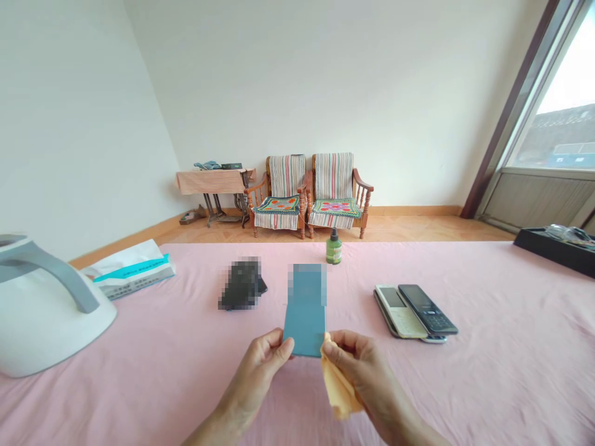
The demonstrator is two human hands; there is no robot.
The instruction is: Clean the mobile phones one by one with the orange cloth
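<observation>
My left hand (264, 359) grips the lower left corner of a flat blue smartphone (305, 325), thumb on the face toward me. The phone's upper part is pixelated. Pinched in my right hand (365, 365) is a yellow cloth (339, 390), which hangs down and meets the phone's lower right edge. Beyond the phone stands a green bottle with a black nozzle (333, 248). Left of it lie dark, phone-like items (242, 285), blurred by pixelation. To the right rests a small pile of keypad phones, a black one (427, 308) leaning over a white one (400, 313).
A pink cloth (176, 359) covers the surface before me. At the left are a white kettle-like container with a grey handle (51, 322) and a white and turquoise packet (134, 269). A black tray (548, 251) holding cables sits far right. Two wooden chairs (332, 186) stand beyond.
</observation>
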